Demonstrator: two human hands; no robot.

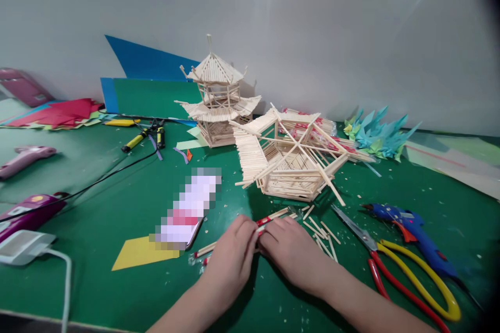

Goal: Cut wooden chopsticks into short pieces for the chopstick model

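Note:
My left hand (pixel 230 257) and my right hand (pixel 291 250) lie close together on the green table (pixel 117 208), fingers curled round a thin bundle of wooden sticks (pixel 269 218) with a red wrapper. Both hands pinch it from either side. Loose sticks (pixel 322 231) lie just right of my right hand. Behind them stands an unfinished stick structure (pixel 291 158), and farther back a finished stick pagoda (pixel 214 101).
Red-and-yellow scissors (pixel 394 265) and a blue glue gun (pixel 414 231) lie at the right. A phone (pixel 189 208) on a yellow paper (pixel 136 254) is at the left, with pink tools (pixel 27 213), cables, coloured paper (pixel 58 112) and blue paper shapes (pixel 377 132).

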